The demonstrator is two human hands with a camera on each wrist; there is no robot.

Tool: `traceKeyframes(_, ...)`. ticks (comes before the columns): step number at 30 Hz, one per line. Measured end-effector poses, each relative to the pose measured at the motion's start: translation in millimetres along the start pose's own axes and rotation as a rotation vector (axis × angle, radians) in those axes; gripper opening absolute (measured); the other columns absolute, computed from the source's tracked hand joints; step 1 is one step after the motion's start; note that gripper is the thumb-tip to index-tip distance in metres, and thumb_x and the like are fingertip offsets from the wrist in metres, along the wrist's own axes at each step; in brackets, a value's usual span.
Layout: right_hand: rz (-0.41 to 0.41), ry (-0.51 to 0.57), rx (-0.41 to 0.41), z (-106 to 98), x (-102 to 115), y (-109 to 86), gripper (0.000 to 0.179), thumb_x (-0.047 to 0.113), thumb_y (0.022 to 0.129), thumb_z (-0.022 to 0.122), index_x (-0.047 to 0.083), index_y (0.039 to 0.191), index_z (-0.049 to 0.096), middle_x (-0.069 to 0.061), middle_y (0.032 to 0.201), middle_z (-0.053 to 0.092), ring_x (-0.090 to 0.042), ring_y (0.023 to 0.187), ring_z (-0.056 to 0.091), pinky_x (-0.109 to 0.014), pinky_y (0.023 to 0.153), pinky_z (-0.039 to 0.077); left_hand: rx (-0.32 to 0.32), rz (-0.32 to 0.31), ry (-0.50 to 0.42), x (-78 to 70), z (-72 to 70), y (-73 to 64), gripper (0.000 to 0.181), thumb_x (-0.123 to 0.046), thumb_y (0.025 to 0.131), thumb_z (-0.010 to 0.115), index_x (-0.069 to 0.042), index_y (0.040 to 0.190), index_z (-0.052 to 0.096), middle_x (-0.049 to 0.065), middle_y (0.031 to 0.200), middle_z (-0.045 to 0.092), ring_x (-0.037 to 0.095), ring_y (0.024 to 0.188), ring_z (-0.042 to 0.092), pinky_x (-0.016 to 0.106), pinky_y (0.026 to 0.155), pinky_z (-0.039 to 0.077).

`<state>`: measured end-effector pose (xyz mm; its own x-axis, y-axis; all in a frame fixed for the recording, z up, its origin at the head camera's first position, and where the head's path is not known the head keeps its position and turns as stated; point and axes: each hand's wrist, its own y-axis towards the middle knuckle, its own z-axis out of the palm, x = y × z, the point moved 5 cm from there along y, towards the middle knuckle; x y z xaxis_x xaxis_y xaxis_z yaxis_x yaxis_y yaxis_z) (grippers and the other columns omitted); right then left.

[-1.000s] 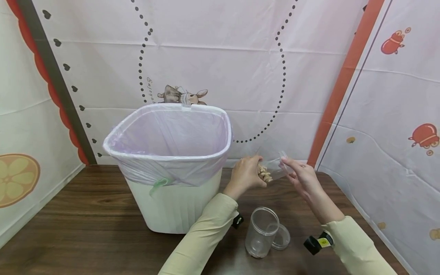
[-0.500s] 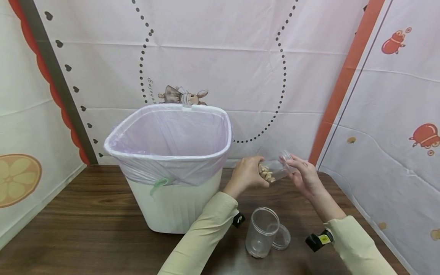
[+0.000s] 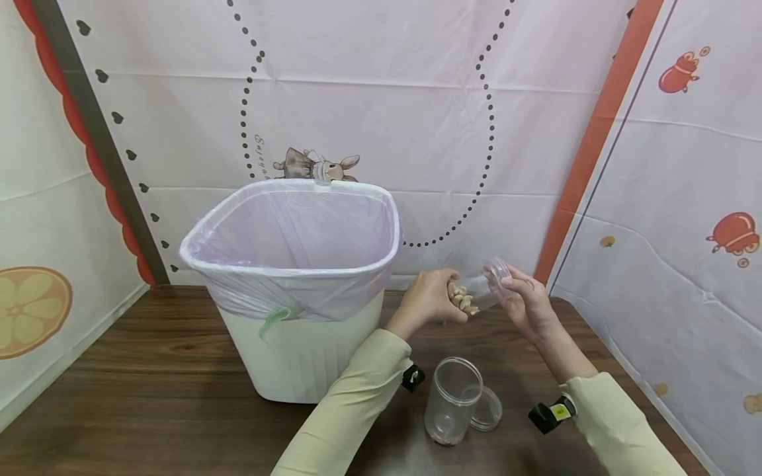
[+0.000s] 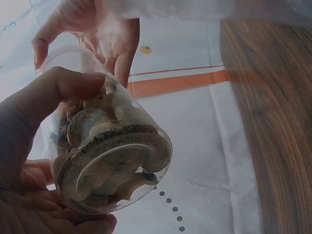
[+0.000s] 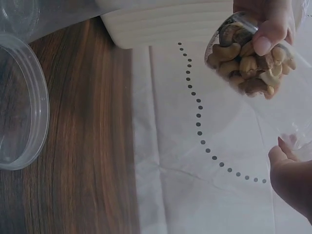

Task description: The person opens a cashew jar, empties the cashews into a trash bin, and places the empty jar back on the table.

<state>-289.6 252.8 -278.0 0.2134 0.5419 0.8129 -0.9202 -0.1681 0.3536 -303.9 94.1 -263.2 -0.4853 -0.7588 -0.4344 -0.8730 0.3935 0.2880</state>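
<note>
My left hand (image 3: 427,296) grips a clear plastic jar (image 3: 483,295) that is tilted onto its side above the table. Cashews (image 3: 462,299) fill its bottom end; in the right wrist view the cashews (image 5: 248,66) look tan and brown. At the jar's other end, my right hand (image 3: 526,301) pinches a clear round lid (image 3: 497,272) between thumb and fingers. Whether the lid sits on the rim or just off it, I cannot tell. In the left wrist view my right hand (image 4: 105,36) reaches round the jar's far end, behind my left thumb.
A second clear jar (image 3: 449,410) stands upright and uncovered near the front, with a few crumbs at its bottom. Its lid-like disc (image 3: 488,411) lies beside it on the brown wooden table (image 3: 149,370). A large white bin (image 3: 297,357) with a purple liner stands at left.
The lid in my right hand has tipped from nearly edge-on to show its round face, and shifted slightly right. My left hand and the jar have barely moved.
</note>
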Motion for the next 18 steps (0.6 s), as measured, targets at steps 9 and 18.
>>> traceKeyframes(9, -0.032, 0.026, -0.001, -11.4, 4.1, 2.3, 0.030, -0.002, 0.089, 0.041, 0.005, 0.104, 0.066, -0.007, 0.106, 0.065, -0.013, 0.102, 0.059, -0.021, 0.086, 0.046, 0.000, -0.018, 0.017, 1.4, -0.8, -0.3, 0.073, -0.031, 0.055, 0.082, -0.017, 0.122, 0.056, 0.001, 0.104, 0.064, 0.018, 0.093, 0.059, 0.027, 0.078, 0.046)
traceKeyframes(18, 0.024, 0.023, -0.036, -30.8, 0.1, 4.0, 0.036, 0.000, 0.090, 0.045, 0.000, 0.126, 0.045, -0.007, 0.107, 0.064, -0.012, 0.109, 0.054, -0.020, 0.089, 0.043, -0.018, -0.019, 0.017, 1.9, -1.6, -0.8, 0.075, -0.031, 0.054, 0.082, -0.016, 0.122, 0.056, 0.002, 0.103, 0.064, 0.018, 0.091, 0.059, 0.027, 0.076, 0.047)
